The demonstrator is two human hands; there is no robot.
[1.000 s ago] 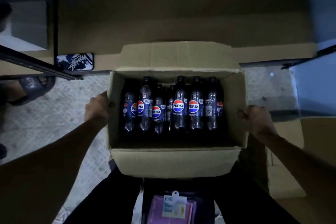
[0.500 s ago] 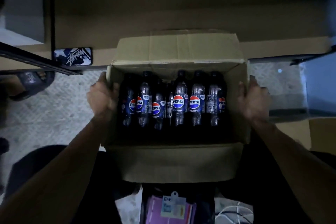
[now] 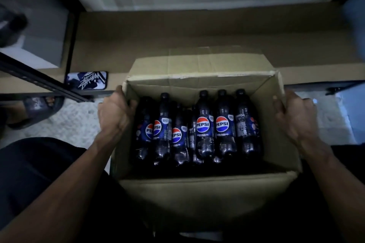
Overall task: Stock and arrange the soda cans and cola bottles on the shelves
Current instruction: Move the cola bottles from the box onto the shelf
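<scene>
While dark cola bottles (image 3: 203, 124) are standing inside, the left hand (image 3: 114, 114) and right hand (image 3: 294, 114) are each gripping a side wall of the open cardboard box (image 3: 197, 193), fingers curled over its rim.

Matt cardboard box (image 3: 207, 199) holds glossy plastic cola bottles (image 3: 203, 124).

Open-topped cardboard box (image 3: 207, 199), reachable from above. Cola bottles (image 3: 203, 128) crowd its far half, leaving a dark gap along the near wall. Beyond it, a cardboard-lined shelf (image 3: 177, 31) lies open; a phone (image 3: 87, 80) and a dark upright (image 3: 70, 45) obstruct its left end.
</scene>
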